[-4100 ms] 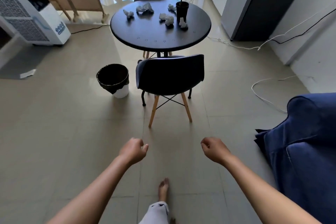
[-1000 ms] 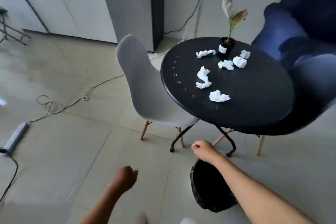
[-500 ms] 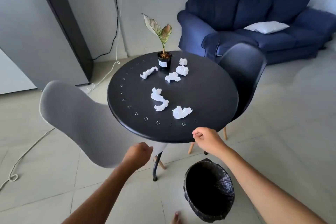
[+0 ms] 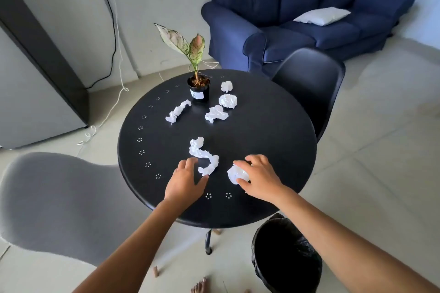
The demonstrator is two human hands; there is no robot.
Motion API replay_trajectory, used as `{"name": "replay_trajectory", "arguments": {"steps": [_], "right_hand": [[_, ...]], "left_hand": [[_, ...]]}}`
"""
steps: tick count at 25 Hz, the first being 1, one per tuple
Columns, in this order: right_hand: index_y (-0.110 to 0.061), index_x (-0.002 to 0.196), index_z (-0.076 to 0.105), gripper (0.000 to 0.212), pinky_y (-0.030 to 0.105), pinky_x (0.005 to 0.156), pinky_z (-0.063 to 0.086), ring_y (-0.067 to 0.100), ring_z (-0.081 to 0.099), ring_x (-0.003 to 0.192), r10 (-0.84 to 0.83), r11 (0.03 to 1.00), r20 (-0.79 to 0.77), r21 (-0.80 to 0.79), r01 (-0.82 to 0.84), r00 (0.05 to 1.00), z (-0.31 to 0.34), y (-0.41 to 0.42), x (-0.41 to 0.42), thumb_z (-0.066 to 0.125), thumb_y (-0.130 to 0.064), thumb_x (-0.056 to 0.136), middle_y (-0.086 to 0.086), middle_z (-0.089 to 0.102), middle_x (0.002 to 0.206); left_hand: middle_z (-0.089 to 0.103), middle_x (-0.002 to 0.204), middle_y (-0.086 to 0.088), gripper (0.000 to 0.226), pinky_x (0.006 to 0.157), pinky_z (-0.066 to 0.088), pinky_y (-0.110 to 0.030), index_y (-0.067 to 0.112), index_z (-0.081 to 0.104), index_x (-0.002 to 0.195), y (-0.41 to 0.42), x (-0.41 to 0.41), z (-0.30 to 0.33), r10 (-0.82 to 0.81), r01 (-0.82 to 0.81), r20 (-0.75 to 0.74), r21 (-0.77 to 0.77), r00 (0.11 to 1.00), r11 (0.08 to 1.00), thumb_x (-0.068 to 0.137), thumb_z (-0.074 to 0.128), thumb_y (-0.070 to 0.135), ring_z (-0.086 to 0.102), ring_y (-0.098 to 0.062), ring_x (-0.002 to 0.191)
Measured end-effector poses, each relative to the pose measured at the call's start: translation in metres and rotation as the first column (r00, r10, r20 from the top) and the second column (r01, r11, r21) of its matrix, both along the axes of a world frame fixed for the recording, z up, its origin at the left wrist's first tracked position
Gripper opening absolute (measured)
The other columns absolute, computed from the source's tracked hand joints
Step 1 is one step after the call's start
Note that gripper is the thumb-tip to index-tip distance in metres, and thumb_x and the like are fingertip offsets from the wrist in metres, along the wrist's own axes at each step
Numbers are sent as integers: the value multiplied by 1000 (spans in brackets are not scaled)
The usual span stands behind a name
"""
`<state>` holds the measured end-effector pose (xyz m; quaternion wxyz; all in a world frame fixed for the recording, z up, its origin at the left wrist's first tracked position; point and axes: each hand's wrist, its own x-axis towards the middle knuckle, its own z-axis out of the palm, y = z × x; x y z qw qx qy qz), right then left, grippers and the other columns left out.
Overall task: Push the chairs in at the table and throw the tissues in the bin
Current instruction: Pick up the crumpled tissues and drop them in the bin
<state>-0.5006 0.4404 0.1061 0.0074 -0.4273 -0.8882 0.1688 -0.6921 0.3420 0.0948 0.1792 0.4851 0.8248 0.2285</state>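
Round black table [image 4: 273, 150], perforated flower motifs along its left and near rim. On it: potted plant [image 4: 199, 89] at 12 o'clock; four crumpled tissues near the pot, at [image 4: 178, 112], [image 4: 216, 113], [image 4: 228, 101], [image 4: 226, 85]. Toward 6 o'clock lie a long twisted tissue [image 4: 203, 156] and a balled tissue [image 4: 235, 175].

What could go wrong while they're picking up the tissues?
The far tissues lie right beside the potted plant, so a reaching arm might knock it over. The bin sits partly under the table edge, so a tissue dropped from above could land on the floor. The left hand only touches the long twisted tissue, which might slide.
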Motion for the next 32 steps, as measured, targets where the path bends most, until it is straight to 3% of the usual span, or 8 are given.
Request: {"name": "replay_trajectory", "arguments": {"steps": [5,8,11,14,17,21,26,32], "right_hand": [[-43,144,24,64,40,95,48,31,39,125,-30,995,136,-90,42,990,-6,-2,-20,54,-27,89,7,28,148],[-45,139,34,59,38,86,52,28,43,120,-114,982,151,-135,134,982,-11,-6,-25,50,-18,90,4,32,142],[-35,131,51,48,37,85,50,26,49,112,-190,968,140,-137,209,972,-14,-12,-27,46,-11,90,1,42,134],[-23,112,65,37,34,83,48,26,54,108,-256,955,93,-134,267,962,-16,-19,-24,45,-4,88,2,53,123],[-16,92,74,27,28,78,47,28,60,100,-365,919,39,-143,367,930,-15,-25,-17,49,-5,88,4,60,113],[-6,96,73,26,27,78,47,29,63,98,-520,843,29,-142,518,854,-13,-35,13,50,-5,83,8,63,113],[-6,90,73,25,30,76,47,29,63,89,-741,667,-12,-123,735,671,-15,-68,97,49,-8,83,13,66,99],[-7,92,75,28,30,83,49,29,63,96,-890,453,-47,-205,867,454,-46,-115,184,48,-7,83,14,67,101]], "left_hand": [[16,153,-11,98,105,39,-47,33,22,146,47,-29,6,-249,235,-115,-119,962,965,66,73,56,22,-35,139],[2,159,-8,89,109,38,-49,43,26,144,67,-39,1,-348,313,-85,-284,934,907,68,70,59,11,-34,144],[26,151,-1,55,97,49,-41,39,50,130,71,-42,-9,-357,330,-58,-270,932,905,78,65,46,32,-28,133],[48,122,1,19,81,54,-36,32,66,99,66,-37,-13,-402,385,-100,-152,910,910,85,54,27,51,-25,111],[57,104,-3,22,70,54,-31,19,70,86,66,-26,-16,-456,449,-144,-80,878,890,86,50,10,63,-28,91],[66,103,-3,23,72,49,-27,15,74,87,70,7,-13,-507,509,-62,14,860,861,84,54,4,66,-27,91],[67,101,3,23,74,45,-19,18,73,84,71,97,-6,-689,685,-8,125,724,718,85,53,7,66,-19,88],[66,110,0,21,79,53,-30,13,70,100,52,201,-24,-853,852,-34,83,521,518,88,52,12,67,-22,93]]}}
